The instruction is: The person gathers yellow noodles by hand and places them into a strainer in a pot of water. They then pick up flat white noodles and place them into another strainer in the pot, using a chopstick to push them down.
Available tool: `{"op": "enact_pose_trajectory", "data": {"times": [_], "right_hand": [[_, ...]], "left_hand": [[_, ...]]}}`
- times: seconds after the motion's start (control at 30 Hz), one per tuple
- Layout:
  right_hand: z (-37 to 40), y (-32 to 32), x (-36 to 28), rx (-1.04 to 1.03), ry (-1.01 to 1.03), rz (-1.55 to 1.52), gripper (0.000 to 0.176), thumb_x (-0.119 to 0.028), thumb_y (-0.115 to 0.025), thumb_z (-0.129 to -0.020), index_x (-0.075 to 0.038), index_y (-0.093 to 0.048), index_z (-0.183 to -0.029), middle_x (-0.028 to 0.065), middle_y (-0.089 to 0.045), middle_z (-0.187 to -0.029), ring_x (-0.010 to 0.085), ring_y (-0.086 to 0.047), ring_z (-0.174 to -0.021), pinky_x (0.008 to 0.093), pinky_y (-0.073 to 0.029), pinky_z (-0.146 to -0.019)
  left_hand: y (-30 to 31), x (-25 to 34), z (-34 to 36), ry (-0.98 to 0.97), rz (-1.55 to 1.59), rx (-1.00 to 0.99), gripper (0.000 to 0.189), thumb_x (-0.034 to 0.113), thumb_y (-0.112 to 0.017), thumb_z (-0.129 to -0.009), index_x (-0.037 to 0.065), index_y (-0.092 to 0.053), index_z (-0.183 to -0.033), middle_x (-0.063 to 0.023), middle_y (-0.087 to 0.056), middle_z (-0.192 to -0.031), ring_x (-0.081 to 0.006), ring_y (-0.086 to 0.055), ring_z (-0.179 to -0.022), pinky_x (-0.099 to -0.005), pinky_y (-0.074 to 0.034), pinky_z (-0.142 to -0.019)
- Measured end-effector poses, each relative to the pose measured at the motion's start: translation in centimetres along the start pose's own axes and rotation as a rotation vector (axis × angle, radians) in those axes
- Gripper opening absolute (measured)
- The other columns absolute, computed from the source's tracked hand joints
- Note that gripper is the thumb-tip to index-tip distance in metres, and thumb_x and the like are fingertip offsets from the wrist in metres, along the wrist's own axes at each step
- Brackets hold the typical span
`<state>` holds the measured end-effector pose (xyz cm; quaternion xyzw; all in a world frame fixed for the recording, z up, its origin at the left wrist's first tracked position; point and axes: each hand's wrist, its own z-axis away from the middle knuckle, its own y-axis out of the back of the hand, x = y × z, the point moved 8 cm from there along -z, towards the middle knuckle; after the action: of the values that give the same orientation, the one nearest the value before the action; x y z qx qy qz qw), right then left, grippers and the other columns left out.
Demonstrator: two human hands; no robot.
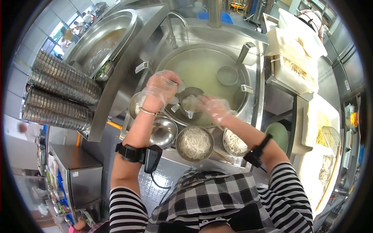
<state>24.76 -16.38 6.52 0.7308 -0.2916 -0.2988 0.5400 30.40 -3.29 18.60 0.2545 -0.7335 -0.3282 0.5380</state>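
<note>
Ideally the left hand (161,87), closed on the handle of the strainer basket (185,96), should hold it level over the pot's (202,45) near edge while the right hand (213,108), fingers curled on the noodles (192,104) inside, lifts them gently.

Bright daylight, steel glare, strong fisheye bending with a dark vignette at edges.
</note>
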Motion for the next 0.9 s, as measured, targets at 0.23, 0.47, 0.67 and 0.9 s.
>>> {"op": "enact_pose_trajectory", "data": {"times": [0.23, 0.47, 0.67, 0.9], "right_hand": [[-4.4, -6.5, 0.0, -0.426, -0.199, -0.321, 0.025, -0.025, -0.053, -0.069, -0.008, -0.061, -0.085, 0.0111, -0.059, -0.089, 0.0279, -0.057, -0.081, 0.0368, -0.046, -0.070], [-1.7, -5.4, 6.1, -0.555, -0.350, -0.198, 0.038, -0.033, -0.047, -0.074, -0.006, -0.050, -0.101, 0.0153, -0.051, -0.102, 0.0287, -0.050, -0.094, 0.0382, -0.038, -0.080], [10.4, -0.3, 11.7, -0.574, -0.697, -0.114, 0.050, -0.033, -0.046, -0.077, -0.008, -0.035, -0.119, 0.0145, -0.039, -0.121, 0.0290, -0.039, -0.111, 0.0378, -0.031, -0.092], [21.8, -6.4, 13.3, -0.711, -0.751, 0.022, 0.020, -0.016, -0.046, -0.073, -0.008, -0.060, -0.083, 0.0143, -0.060, -0.083, 0.0305, -0.059, -0.075, 0.0374, -0.046, -0.069]], "left_hand": [[-0.9, -2.0, 0.6, 0.026, 0.173, 0.006, 0.013, -0.002, -0.051, -0.059, 0.003, -0.057, -0.069, -0.0013, -0.057, -0.066, -0.0096, -0.053, -0.063, -0.0216, -0.042, -0.061], [-1.9, -3.7, 2.6, 0.101, 0.150, 0.064, 0.008, 0.004, -0.055, -0.060, 0.008, -0.059, -0.066, -0.0053, -0.059, -0.069, -0.0193, -0.057, -0.069, -0.0273, -0.044, -0.063], [-1.8, -5.9, 4.9, 0.107, 0.138, 0.047, 0.012, 0.000, -0.053, -0.060, 0.004, -0.057, -0.070, -0.0030, -0.058, -0.069, -0.0109, -0.055, -0.068, -0.0235, -0.043, -0.066], [-3.8, -7.5, 6.5, 0.134, 0.110, 0.056, 0.011, 0.006, -0.056, -0.060, 0.009, -0.058, -0.070, -0.0049, -0.059, -0.072, -0.0187, -0.058, -0.069, -0.0278, -0.045, -0.063]]}}
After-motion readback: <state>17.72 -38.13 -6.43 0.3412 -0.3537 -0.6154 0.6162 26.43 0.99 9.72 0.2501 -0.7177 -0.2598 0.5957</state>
